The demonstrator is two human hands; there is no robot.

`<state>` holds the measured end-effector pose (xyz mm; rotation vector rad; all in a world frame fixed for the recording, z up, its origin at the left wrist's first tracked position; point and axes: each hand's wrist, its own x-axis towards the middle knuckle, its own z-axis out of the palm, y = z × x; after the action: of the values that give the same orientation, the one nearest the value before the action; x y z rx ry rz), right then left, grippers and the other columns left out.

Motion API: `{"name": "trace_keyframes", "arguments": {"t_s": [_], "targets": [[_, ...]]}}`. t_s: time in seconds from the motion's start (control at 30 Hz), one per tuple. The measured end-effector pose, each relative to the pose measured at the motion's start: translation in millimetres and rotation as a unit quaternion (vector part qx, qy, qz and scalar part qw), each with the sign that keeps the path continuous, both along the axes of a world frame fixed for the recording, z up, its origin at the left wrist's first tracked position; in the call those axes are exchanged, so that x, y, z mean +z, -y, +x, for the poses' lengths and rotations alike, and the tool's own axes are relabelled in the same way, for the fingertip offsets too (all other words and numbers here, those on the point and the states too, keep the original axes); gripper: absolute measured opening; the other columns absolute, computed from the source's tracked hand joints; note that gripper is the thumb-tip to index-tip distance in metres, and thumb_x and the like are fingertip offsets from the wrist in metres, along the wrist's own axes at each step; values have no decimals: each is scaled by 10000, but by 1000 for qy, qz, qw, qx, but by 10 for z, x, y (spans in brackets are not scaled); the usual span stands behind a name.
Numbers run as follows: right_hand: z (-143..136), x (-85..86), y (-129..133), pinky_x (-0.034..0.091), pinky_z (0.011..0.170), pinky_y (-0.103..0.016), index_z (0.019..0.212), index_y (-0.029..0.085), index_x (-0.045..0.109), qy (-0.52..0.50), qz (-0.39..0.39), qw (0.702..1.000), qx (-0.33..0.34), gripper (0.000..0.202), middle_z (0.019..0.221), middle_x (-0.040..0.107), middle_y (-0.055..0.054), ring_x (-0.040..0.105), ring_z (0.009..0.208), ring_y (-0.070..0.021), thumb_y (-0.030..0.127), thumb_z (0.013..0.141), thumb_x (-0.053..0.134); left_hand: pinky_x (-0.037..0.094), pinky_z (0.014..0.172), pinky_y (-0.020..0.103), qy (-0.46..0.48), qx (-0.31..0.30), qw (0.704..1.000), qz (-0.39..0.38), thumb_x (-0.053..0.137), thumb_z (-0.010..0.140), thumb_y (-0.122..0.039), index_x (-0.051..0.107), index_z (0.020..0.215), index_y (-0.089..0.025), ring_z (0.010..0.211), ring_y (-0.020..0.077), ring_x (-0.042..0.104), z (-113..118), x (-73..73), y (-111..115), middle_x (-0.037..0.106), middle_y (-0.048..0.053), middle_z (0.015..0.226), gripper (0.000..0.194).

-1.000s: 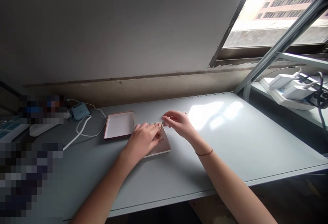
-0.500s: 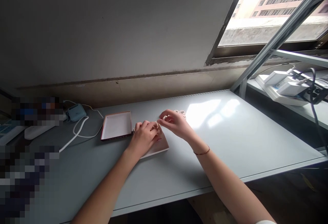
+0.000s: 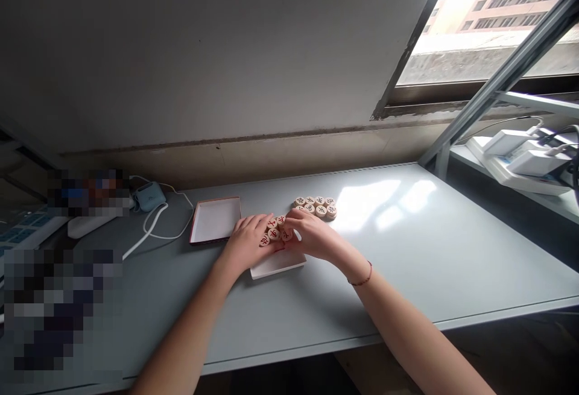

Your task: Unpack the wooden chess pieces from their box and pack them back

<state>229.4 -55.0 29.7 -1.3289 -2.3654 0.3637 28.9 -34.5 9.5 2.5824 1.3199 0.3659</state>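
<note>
Several round wooden Chinese chess pieces with red characters (image 3: 274, 234) sit bunched between my two hands over an open shallow box (image 3: 280, 266). My left hand (image 3: 249, 240) is curved round their left side, its fingers reaching along the far edge. From the right, my right hand (image 3: 313, 232) presses its bent fingers and thumb against the same group. My fingers hide part of the box and some of the pieces. Just beyond my right hand, black-marked Chinese chess pieces (image 3: 321, 210) stand grouped in rows on the table.
The box lid (image 3: 216, 221) lies inside up to the left. Behind it are a light blue device (image 3: 150, 196) and a white cable (image 3: 149, 233). A shelf with white adapters (image 3: 534, 157) stands on the right. Sunlight falls on the grey table (image 3: 407, 250).
My right hand has come down onto the red-marked pieces, which now show between my hands. More of the black-marked group is uncovered. The view has shifted slightly.
</note>
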Motion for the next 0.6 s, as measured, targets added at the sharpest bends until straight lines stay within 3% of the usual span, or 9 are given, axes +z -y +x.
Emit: {"name": "trace_keyframes", "arguments": {"t_s": [0.2,0.6], "targets": [[-17,-29,-13,335,599,-252,721,192,535,54,0,998,-24,137,731,509,-9,470,704,-153,78,759,602,420,1012,427,24,-15,999,-30,594,851,-490,426,1384,-198,1214,276,514,-13,-16,-21,557,118,1322,631],[4,-8,-14,323,570,-233,724,187,538,28,-20,999,-28,107,766,538,-4,479,651,-122,134,767,620,423,1005,418,24,-14,999,-30,615,854,-408,433,1380,-201,1206,271,521,-5,-35,-30,569,113,1303,594]]}}
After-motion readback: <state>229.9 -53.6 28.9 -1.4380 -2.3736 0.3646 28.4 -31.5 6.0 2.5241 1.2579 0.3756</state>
